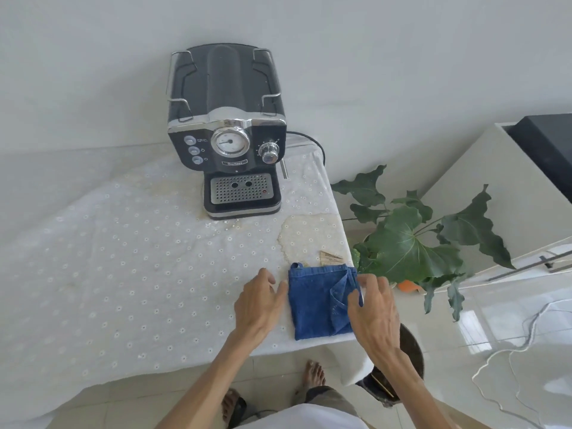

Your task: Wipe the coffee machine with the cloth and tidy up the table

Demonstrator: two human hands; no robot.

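Our right hand (373, 308) has its grip on the blue cloth (318, 301): the fingertips press together on the cloth's right edge, where a corner is folded over and a thin blue loop strap runs under the fingers. Whether the strap itself is pinched or only the folded flap, we cannot tell. Our left hand (258, 300) lies spread with nothing in it, its fingers just touching the cloth's left edge, as if to steady or square it.

The cloth lies flat and folded into a rough rectangle at the near right corner of the bench (130, 261), close to the edge. Just beyond it sits a small scrap of brown paper (330, 258), and past that a yellowish stain (305, 236) shows in the white dotted covering. More faint staining spreads around the base of the coffee machine (227, 131), which stands well apart from the cloth at the far side of the bench, its cord trailing off to the right. A potted plant (411, 243) stands on the floor beside the bench.

We judge the task to be either barely begun or at its tidying end; the cloth's neat fold cannot settle which. The machine's dark top looks dusty or speckled, so wiping may yet be owed. The paper scrap is certainly not cleared, and the stains remain.
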